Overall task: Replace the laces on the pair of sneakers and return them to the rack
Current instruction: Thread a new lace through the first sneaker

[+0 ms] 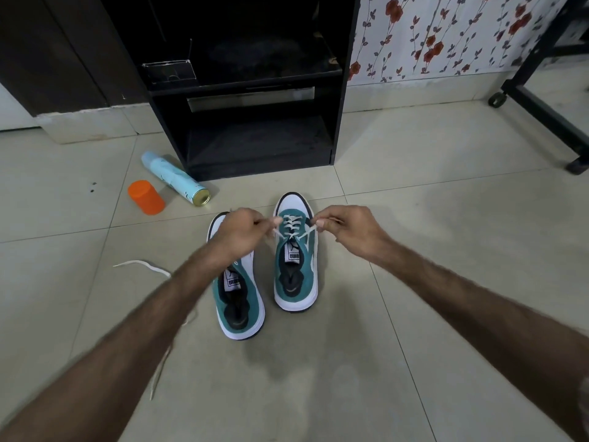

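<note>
Fingers of both hands, left [241, 232] and right [345, 229], pinch the lace [291, 225] ends of the right teal-white sneaker [296, 260]. The left sneaker [237, 301] sits beside it, unlaced; bare tile lies right and near.

A pale tiled floor [414, 218] carries everything. Two teal-and-white sneakers stand on it side by side, toes toward a black rack [255, 122]: the left sneaker [242, 311] nearer, the right sneaker [296, 275] a little farther. A loose white lace [143, 265] lies to their left. Beyond it a light-blue spray can [173, 178] lies on its side just beside the rack's foot, with an orange cap [146, 197] near it. A black wheeled frame [538, 103] stands at far right.
</note>
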